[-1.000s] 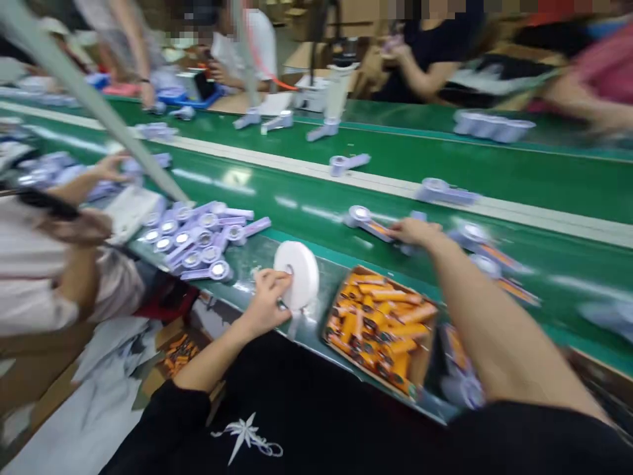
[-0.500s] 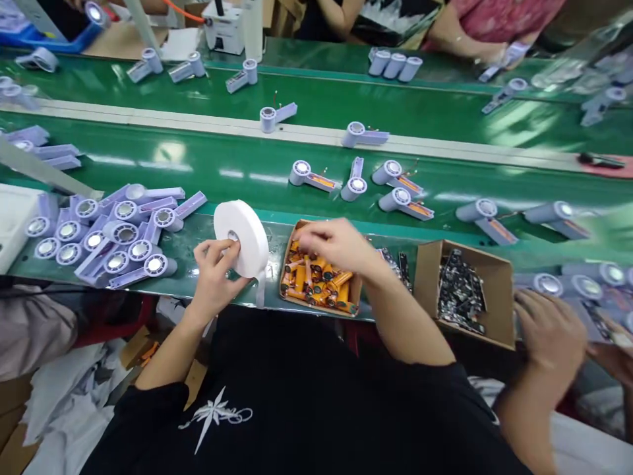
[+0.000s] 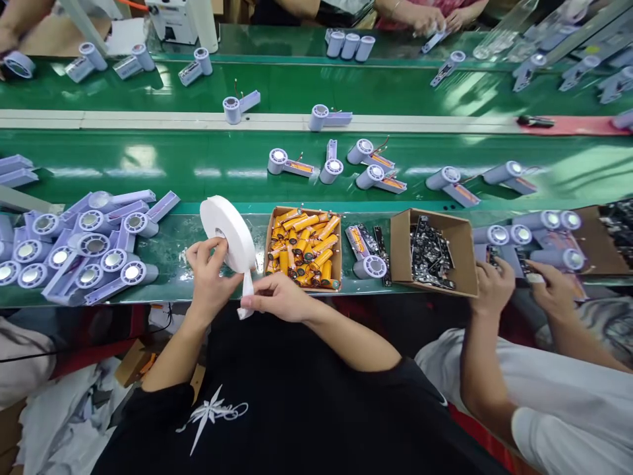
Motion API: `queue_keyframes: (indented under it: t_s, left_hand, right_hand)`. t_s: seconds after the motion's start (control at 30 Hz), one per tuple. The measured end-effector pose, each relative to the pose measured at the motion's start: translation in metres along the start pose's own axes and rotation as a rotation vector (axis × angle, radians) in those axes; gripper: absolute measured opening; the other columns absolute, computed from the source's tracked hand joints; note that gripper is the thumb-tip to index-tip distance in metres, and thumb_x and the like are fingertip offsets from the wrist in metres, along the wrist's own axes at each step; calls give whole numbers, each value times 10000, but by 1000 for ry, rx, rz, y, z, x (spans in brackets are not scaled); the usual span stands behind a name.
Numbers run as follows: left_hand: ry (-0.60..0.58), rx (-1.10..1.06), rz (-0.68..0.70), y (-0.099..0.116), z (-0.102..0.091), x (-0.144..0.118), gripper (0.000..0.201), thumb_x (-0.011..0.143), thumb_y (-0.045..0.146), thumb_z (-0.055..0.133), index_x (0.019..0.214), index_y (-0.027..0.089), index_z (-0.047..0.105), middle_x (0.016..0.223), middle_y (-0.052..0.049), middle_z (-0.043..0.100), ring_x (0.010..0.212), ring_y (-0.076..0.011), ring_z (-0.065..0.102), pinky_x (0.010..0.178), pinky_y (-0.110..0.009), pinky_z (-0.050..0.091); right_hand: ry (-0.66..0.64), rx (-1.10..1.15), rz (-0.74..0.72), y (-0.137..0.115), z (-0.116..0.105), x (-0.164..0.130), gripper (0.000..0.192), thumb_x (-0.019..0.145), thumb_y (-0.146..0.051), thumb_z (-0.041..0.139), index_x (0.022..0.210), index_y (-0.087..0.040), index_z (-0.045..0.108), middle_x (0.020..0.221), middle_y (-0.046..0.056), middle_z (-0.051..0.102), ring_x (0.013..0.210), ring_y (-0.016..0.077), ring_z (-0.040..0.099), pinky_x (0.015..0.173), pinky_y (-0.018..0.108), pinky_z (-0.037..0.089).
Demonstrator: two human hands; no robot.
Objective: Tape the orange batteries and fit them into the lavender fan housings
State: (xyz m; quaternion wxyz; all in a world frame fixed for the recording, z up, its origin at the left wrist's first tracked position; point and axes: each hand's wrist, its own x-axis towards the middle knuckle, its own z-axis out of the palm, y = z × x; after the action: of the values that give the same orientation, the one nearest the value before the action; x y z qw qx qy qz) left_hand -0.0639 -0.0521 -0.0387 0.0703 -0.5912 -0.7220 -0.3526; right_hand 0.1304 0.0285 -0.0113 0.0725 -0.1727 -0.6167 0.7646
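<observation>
White tape wound in a thick roll (image 3: 232,231) is sitting tilted in the left hand (image 3: 210,274), whose fingers and thumb are closing around it near its core. Its loose strip (image 3: 248,285) is hanging down on the near side, and the right hand (image 3: 281,297) is pinching that strip between thumb and fingers. Whether the roll is also touching the green bench (image 3: 173,254) is hard to tell.

Just right of the roll, a cardboard box (image 3: 338,257) is holding orange cells (image 3: 304,247). Farther right, a lilac housing (image 3: 370,266) is lying beside a second carton (image 3: 401,251) that is holding dark circuit boards (image 3: 430,251). Beyond that, a co-worker's hands (image 3: 492,287) are working among more lilac parts.

To the left, a pile of lilac housings (image 3: 91,257) is covering the bench. On the far side, a green belt (image 3: 198,158) is carrying scattered housings, several showing orange inside, and a pale strip (image 3: 173,121) is running along behind them.
</observation>
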Motion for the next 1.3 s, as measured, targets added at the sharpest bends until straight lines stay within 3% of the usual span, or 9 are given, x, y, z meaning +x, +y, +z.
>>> queue_keyframes:
  t_s: [0.13,0.23,0.33,0.43,0.6,0.77,1.0,1.1,1.3]
  left_hand:
    - [-28,-2,-80,-11,-4,2,770,833,491,938,1517,326,626,1367,-127,635,1293,-371,526,1088,-564,530]
    - [-26,-16,-60,-23,-7,0,782,834,471,940,1535,343,617,1385,-135,619,1298,-379,526,1094,-576,524]
    - [-11,-6,-29,-31,-5,-4,671,866,374,903,1486,307,656,1364,-162,640,1275,-381,526,1102,-573,495]
    - [-30,4,6,-32,-1,-8,565,889,306,855,1428,269,688,1355,-173,664,1274,-378,521,1137,-574,450]
    - [-73,16,55,-29,3,-11,597,859,172,810,1434,277,689,1367,-163,694,1270,-370,527,1130,-560,433]
    - [-60,62,194,-26,4,-10,600,877,53,713,1439,258,667,1321,-154,729,1181,-326,574,1055,-506,465]
    - [-95,102,250,-21,0,-6,620,851,24,696,1433,235,669,1309,-157,743,1212,-339,580,1061,-510,458]
    - [-79,96,271,-19,-2,-6,664,827,-7,684,1446,233,668,1299,-151,748,1193,-330,584,1049,-500,459]
    - [-119,109,310,-10,-4,-7,722,768,-54,669,1439,211,696,1290,-150,758,1177,-324,577,1042,-491,453]
  right_hand:
    - [-102,-253,27,10,0,-9,532,996,-674,749,854,-167,819,670,-23,648,609,115,504,594,267,366]
    - [-171,-686,31,-8,-28,-21,311,1002,-510,828,902,-217,863,717,-6,742,639,144,614,627,285,410]
    - [58,-1049,-10,-39,-73,-24,192,1069,-396,759,1090,-248,880,989,60,859,870,230,761,775,334,532]
    - [313,-1329,35,-59,-120,-14,270,1107,-182,599,1213,-177,848,1240,156,831,1141,310,741,980,425,545]
    - [208,-1644,108,-52,-166,3,275,1021,-125,700,1250,-168,845,1251,167,794,1147,330,670,906,411,512]
    - [84,-1481,-44,-36,-182,8,221,1086,-188,647,1174,-176,849,1244,148,804,1159,296,676,994,415,514]
    - [99,-1270,-6,-40,-194,2,387,982,-120,675,1346,-190,786,1177,124,766,1068,282,711,970,420,556]
    - [269,-874,-125,-40,-198,-10,236,977,-281,753,1202,-208,756,1190,99,768,1045,249,721,959,412,599]
    - [632,-87,-398,-29,-152,-31,555,822,-639,941,1181,-294,697,1077,30,853,960,227,813,870,385,688]
